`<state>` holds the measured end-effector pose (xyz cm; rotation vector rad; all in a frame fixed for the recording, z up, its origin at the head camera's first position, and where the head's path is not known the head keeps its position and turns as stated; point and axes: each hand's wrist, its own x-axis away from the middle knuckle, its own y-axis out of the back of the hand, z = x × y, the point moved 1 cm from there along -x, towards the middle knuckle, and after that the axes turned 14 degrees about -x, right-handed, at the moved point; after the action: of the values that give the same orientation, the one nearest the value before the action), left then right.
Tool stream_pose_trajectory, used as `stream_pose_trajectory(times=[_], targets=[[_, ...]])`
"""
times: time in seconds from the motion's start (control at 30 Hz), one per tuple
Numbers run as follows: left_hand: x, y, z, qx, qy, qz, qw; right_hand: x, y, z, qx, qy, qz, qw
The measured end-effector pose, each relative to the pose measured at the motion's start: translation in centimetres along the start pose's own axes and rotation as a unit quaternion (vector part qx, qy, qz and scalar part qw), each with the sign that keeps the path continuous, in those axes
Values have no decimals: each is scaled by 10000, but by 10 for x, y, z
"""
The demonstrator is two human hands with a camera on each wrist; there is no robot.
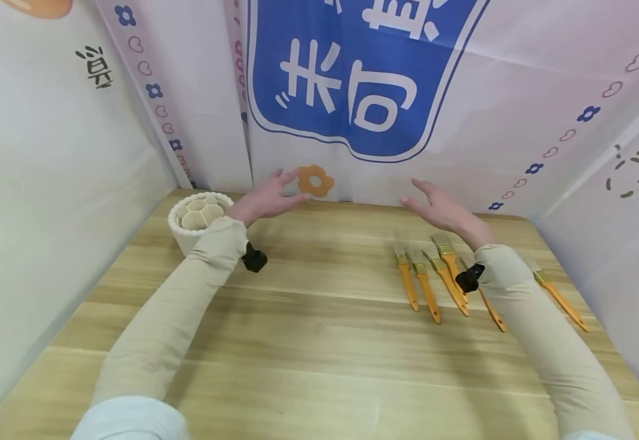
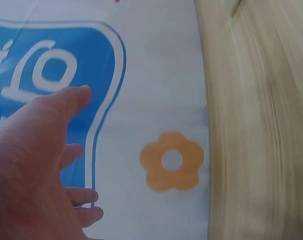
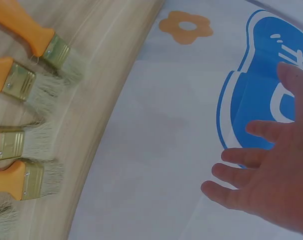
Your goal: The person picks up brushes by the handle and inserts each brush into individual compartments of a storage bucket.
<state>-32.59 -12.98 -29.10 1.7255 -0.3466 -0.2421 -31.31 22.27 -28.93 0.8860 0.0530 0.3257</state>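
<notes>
In the head view my left hand (image 1: 268, 198) hovers above the table's far side with relaxed, spread fingers and holds nothing. Close by it stands a white round holder (image 1: 186, 235) with a petal-shaped divider inside, partly behind the wrist. My right hand (image 1: 441, 211) is also raised, fingers apart and nothing in them. Below and beside that arm lie several paintbrushes (image 1: 428, 292) with orange handles and pale bristles; the sleeve hides part of some. The right wrist view shows brush heads (image 3: 17, 85) on the wood, away from the fingers (image 3: 236, 176).
A wooden table (image 1: 308, 342) spans the space below both arms. White printed sheets (image 1: 33, 153) stand at its left, back and right. The back sheet carries a blue sign (image 1: 319, 116) and an orange flower (image 2: 156, 175). Each wrist wears a small black camera (image 1: 254, 258).
</notes>
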Motion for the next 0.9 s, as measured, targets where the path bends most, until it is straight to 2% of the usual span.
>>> stream_pose_trajectory(times=[0.23, 0.43, 0.6, 0.67, 0.9], targets=[[25, 8, 41, 154, 429, -48, 9989, 1, 2, -16, 90, 13, 46, 9999], [60, 16, 82, 471, 1104, -162, 9926, 2, 1, -29, 33, 7, 55, 10000], [84, 8, 119, 627, 1391, -342, 9877, 12, 7, -48, -14, -79, 32, 10000], [92, 3, 132, 623, 1509, -316, 9861, 16, 9, -56, -40, -142, 7, 9999], [110, -9, 160, 586, 1774, -155, 9823, 33, 17, -88, -119, -480, -108, 9987]])
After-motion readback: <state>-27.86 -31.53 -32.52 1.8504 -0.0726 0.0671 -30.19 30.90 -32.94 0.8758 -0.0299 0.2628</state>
